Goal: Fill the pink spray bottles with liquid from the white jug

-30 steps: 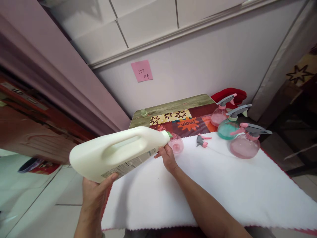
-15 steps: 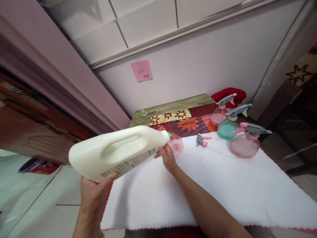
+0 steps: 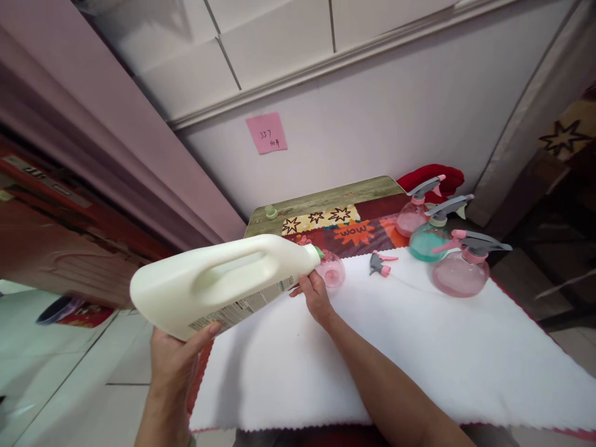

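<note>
My left hand (image 3: pixel 174 363) grips the base of a large cream plastic jug (image 3: pixel 218 285) with a moulded handle, tipped so its neck points right and slightly up. The jug's mouth meets the opening of a small round pink bottle (image 3: pixel 331 270) that stands on a white cloth (image 3: pixel 419 347) without its sprayer. My right hand (image 3: pixel 315 297) is closed around the near side of that pink bottle, right under the jug's neck. A loose grey and pink spray head (image 3: pixel 379 264) lies on the cloth just right of the bottle.
Three round spray bottles with grey triggers stand at the right: a pink one (image 3: pixel 460 270), a teal one (image 3: pixel 431 239) and a pink one (image 3: pixel 414 214) behind. A green cap (image 3: pixel 270 212) sits on the table's far corner. A pink note (image 3: pixel 266 133) is on the wall.
The jug's base has shifted very slightly; otherwise both hands and the bottles stay as they were.
</note>
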Demonstrator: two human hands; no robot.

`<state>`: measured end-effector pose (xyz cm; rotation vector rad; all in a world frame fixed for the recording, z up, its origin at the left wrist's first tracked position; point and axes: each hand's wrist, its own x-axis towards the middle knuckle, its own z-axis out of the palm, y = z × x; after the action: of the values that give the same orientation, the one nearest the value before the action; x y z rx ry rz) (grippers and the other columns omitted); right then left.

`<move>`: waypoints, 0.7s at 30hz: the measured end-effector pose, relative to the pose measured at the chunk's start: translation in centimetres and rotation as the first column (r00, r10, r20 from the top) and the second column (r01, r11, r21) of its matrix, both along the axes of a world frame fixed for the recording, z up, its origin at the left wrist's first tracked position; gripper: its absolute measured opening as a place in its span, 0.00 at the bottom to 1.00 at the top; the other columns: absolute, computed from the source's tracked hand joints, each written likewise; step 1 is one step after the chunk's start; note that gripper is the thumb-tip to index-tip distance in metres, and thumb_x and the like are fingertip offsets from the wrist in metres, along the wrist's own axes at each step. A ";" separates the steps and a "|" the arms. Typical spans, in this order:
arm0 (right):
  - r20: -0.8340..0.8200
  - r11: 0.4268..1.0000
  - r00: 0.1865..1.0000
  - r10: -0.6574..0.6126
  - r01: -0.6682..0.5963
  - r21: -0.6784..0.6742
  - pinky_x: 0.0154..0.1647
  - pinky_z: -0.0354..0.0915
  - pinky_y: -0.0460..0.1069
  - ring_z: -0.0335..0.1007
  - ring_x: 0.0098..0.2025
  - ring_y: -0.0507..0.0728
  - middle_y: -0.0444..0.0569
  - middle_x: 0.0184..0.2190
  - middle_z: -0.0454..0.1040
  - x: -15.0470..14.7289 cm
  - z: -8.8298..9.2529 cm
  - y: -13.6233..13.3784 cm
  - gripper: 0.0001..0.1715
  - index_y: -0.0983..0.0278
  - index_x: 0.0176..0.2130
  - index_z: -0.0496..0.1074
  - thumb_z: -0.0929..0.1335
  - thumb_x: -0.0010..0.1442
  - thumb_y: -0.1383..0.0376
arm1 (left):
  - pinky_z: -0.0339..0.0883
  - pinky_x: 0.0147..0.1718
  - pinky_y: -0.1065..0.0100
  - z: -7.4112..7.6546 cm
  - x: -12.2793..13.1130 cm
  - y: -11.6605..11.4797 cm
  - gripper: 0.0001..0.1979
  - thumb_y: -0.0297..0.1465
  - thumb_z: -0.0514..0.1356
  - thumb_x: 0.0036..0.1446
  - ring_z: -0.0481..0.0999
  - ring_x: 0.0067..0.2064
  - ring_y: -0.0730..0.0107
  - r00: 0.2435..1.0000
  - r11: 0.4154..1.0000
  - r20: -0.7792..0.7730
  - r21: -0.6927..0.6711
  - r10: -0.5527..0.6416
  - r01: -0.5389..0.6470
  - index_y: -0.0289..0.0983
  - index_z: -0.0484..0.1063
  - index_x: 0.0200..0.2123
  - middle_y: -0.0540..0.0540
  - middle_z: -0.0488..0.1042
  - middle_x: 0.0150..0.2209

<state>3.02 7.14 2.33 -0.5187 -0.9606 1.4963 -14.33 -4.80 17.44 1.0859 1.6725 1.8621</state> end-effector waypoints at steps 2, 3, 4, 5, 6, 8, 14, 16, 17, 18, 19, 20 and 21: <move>-0.003 1.000 1.000 0.000 0.000 -0.007 0.26 0.77 0.49 0.78 0.29 0.55 0.51 0.38 0.80 0.0 0.0 0.0 0.31 0.64 0.49 0.70 0.69 0.62 0.42 | 0.79 0.39 0.69 -0.2 -0.4 0.0 0.29 0.24 0.79 0.25 0.82 0.39 0.61 1.000 1.000 -0.001 -0.007 0.014 -0.014 0.35 0.80 0.38 0.43 0.84 0.39; -0.004 1.000 1.000 -0.001 0.000 -0.011 0.26 0.77 0.49 0.78 0.28 0.54 0.51 0.38 0.80 -0.1 0.0 0.0 0.31 0.64 0.49 0.70 0.69 0.62 0.42 | 0.79 0.39 0.69 -0.2 -0.5 0.0 0.29 0.24 0.79 0.25 0.82 0.39 0.61 1.000 1.000 -0.001 -0.009 0.018 -0.018 0.35 0.80 0.38 0.43 0.84 0.39; -0.005 1.000 1.000 -0.002 0.002 -0.013 0.26 0.77 0.49 0.78 0.28 0.54 0.51 0.38 0.80 -0.1 0.0 0.0 0.31 0.64 0.49 0.70 0.69 0.62 0.42 | 0.79 0.40 0.68 -0.2 -0.6 -0.1 0.30 0.24 0.79 0.25 0.82 0.40 0.61 1.000 1.000 -0.001 -0.012 0.019 -0.019 0.35 0.80 0.38 0.43 0.84 0.39; -0.005 1.000 1.000 -0.003 0.003 -0.014 0.26 0.77 0.49 0.78 0.28 0.54 0.51 0.37 0.80 -0.1 0.0 0.0 0.31 0.64 0.49 0.70 0.69 0.62 0.42 | 0.80 0.40 0.68 -0.2 -0.6 -0.1 0.30 0.24 0.79 0.25 0.82 0.40 0.60 1.000 1.000 0.001 -0.015 0.017 -0.017 0.35 0.79 0.39 0.43 0.84 0.39; -0.005 1.000 1.000 -0.005 0.005 -0.014 0.26 0.77 0.49 0.78 0.28 0.54 0.50 0.37 0.80 -0.1 0.0 -0.1 0.31 0.64 0.49 0.70 0.69 0.62 0.42 | 0.80 0.40 0.66 -0.1 -0.5 0.0 0.31 0.25 0.79 0.25 0.82 0.41 0.59 1.000 1.000 0.007 -0.020 0.014 -0.014 0.35 0.79 0.39 0.43 0.84 0.39; -0.006 1.000 1.000 -0.008 0.008 -0.012 0.25 0.76 0.49 0.78 0.28 0.54 0.50 0.37 0.80 -0.1 0.1 -0.1 0.31 0.64 0.49 0.70 0.69 0.62 0.42 | 0.81 0.40 0.64 0.0 -0.4 0.0 0.33 0.25 0.80 0.23 0.82 0.42 0.56 1.000 0.999 0.021 -0.028 0.016 -0.016 0.35 0.79 0.40 0.42 0.83 0.39; 0.003 1.000 1.000 0.005 -0.005 -0.001 0.26 0.77 0.49 0.79 0.30 0.55 0.51 0.38 0.80 0.0 0.2 -0.2 0.30 0.64 0.50 0.70 0.68 0.63 0.42 | 0.81 0.42 0.60 0.2 -0.3 0.1 0.35 0.23 0.79 0.22 0.82 0.43 0.53 1.000 0.999 0.024 -0.041 0.013 -0.012 0.35 0.79 0.41 0.42 0.83 0.40; 0.009 1.000 1.000 0.007 -0.007 0.000 0.27 0.77 0.49 0.80 0.30 0.56 0.51 0.38 0.80 0.1 0.2 -0.2 0.30 0.63 0.50 0.70 0.68 0.63 0.42 | 0.81 0.43 0.59 0.3 -0.4 0.0 0.37 0.24 0.79 0.21 0.82 0.44 0.52 1.000 0.999 0.025 -0.044 0.012 -0.011 0.35 0.79 0.43 0.42 0.83 0.40; 0.010 1.000 1.000 0.007 -0.007 -0.002 0.27 0.77 0.49 0.80 0.30 0.56 0.51 0.38 0.80 0.1 0.2 -0.2 0.30 0.63 0.50 0.70 0.68 0.63 0.42 | 0.80 0.43 0.59 0.2 -0.4 0.0 0.38 0.25 0.80 0.21 0.82 0.44 0.52 1.000 0.999 0.023 -0.047 0.015 -0.014 0.35 0.79 0.43 0.42 0.83 0.41; 0.010 1.000 1.000 0.007 -0.007 -0.003 0.27 0.77 0.49 0.79 0.30 0.56 0.51 0.38 0.80 0.1 0.1 -0.1 0.30 0.63 0.49 0.70 0.68 0.63 0.42 | 0.80 0.43 0.58 0.2 -0.4 0.0 0.38 0.25 0.80 0.21 0.82 0.44 0.52 1.000 0.999 0.018 -0.050 0.022 -0.021 0.35 0.79 0.44 0.41 0.83 0.41; 0.008 1.000 1.000 0.007 -0.007 -0.004 0.27 0.77 0.49 0.79 0.30 0.55 0.51 0.38 0.80 0.0 0.1 -0.1 0.30 0.63 0.49 0.69 0.69 0.63 0.42 | 0.80 0.43 0.58 0.2 -0.4 0.0 0.38 0.26 0.80 0.22 0.81 0.44 0.52 0.999 0.998 0.010 -0.053 0.031 -0.030 0.35 0.78 0.45 0.41 0.83 0.41; 0.006 1.000 1.000 0.006 -0.006 -0.005 0.27 0.77 0.49 0.79 0.29 0.55 0.51 0.38 0.80 0.0 0.0 -0.1 0.30 0.63 0.49 0.69 0.69 0.63 0.42 | 0.80 0.43 0.59 0.2 -0.4 0.0 0.38 0.27 0.80 0.22 0.81 0.45 0.52 0.999 0.998 0.002 -0.055 0.038 -0.038 0.35 0.78 0.45 0.42 0.83 0.41; 0.003 1.000 1.000 0.006 -0.006 -0.006 0.27 0.77 0.49 0.79 0.29 0.55 0.51 0.38 0.80 0.0 0.0 -0.1 0.30 0.63 0.49 0.69 0.69 0.63 0.42 | 0.80 0.43 0.59 0.2 -0.4 0.0 0.38 0.27 0.80 0.22 0.81 0.45 0.52 0.999 0.997 -0.004 -0.059 0.040 -0.040 0.35 0.78 0.45 0.42 0.83 0.41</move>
<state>3.02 7.08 2.33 -0.5229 -0.9613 1.5039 -14.73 -4.81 17.63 1.0390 1.7517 1.8241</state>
